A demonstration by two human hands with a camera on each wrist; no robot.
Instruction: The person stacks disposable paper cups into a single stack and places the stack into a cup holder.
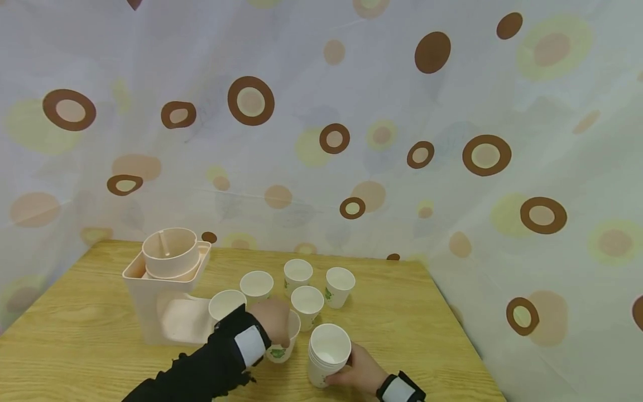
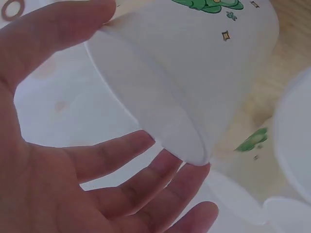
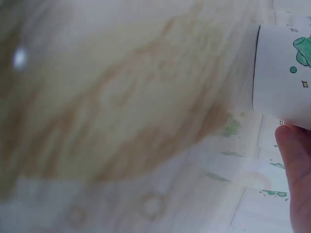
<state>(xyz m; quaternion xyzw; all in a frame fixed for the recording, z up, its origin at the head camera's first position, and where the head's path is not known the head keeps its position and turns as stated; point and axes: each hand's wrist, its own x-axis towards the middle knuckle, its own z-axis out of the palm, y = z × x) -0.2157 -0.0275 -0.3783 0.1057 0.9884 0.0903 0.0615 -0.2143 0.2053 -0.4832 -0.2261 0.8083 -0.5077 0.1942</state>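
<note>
Head view: we are gripping cup stack (image 1: 325, 360) in right hand (image 1: 360, 371), pinching single cup (image 1: 279, 353) in left hand (image 1: 273, 319), just left of stack. Loose cups (image 1: 307, 306) are standing beyond stack. Likely risks: we are denting single cup by over-squeezing, or toppling loose cups by swinging left hand wide.

A green-printed white cup (image 2: 209, 63) is held at its rim by the fingers (image 2: 114, 154); other cups (image 2: 297, 136) are partly shown.

White cups (image 1: 327, 356) bear green prints, the table (image 1: 402, 318) yellowish wood grain, the backdrop (image 1: 296, 162) brown rings.
</note>
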